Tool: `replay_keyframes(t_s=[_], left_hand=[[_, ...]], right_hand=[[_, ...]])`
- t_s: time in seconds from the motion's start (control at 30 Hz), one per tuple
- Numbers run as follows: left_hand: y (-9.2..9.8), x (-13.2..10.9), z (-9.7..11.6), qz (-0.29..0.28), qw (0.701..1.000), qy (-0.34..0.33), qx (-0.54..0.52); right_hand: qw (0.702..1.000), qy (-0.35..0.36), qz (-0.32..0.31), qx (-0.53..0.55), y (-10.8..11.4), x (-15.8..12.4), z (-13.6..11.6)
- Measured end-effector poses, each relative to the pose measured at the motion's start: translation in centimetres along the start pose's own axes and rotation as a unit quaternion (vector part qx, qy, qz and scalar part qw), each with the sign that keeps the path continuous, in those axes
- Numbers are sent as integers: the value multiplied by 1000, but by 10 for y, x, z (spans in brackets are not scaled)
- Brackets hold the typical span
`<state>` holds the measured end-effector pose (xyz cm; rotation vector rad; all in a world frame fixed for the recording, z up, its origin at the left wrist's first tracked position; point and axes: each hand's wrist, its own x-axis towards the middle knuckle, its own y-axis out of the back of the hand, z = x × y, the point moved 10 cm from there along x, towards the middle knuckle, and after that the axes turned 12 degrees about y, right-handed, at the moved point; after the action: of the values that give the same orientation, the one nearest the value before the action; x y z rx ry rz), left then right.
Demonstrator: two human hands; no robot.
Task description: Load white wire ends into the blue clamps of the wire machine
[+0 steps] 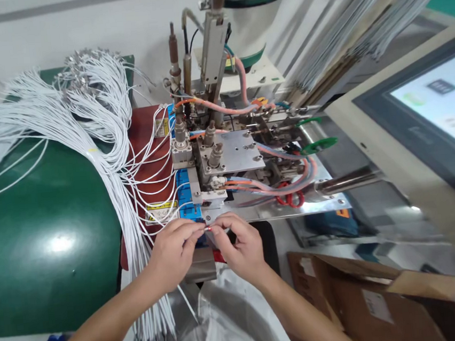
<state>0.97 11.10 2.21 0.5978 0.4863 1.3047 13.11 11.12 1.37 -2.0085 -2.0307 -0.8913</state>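
My left hand (178,250) is closed in a pinch on a thin white cable (207,229), whose short end shows between my fingertips with a small red glint on it. My right hand (241,247) has thumb and forefinger pinched at the tip of that same end. Both hands are just in front of a row of blue clamp blocks (190,210) on the machine's near-left edge. Several white cables run from those blocks leftward into a thick cable bundle (105,174), which hangs down past my left forearm.
A bench machine (233,151) with metal cylinders and orange hoses stands ahead. On the left is a green table (53,246). A touchscreen panel (441,96) juts in at the right. Below are a white sack (242,319) and an open cardboard box (369,301).
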Motion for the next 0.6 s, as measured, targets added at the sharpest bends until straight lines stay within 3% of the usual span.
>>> replay_keyframes(t_s=[0.2,0.6], left_hand=[[-2,7,-13,0,996,74,-48],[-4,7,-16,-4,991,96,-95]], right_hand=[[991,-74,85,76,-1,-17,19],[987,-109,85,76,0,-15,20]])
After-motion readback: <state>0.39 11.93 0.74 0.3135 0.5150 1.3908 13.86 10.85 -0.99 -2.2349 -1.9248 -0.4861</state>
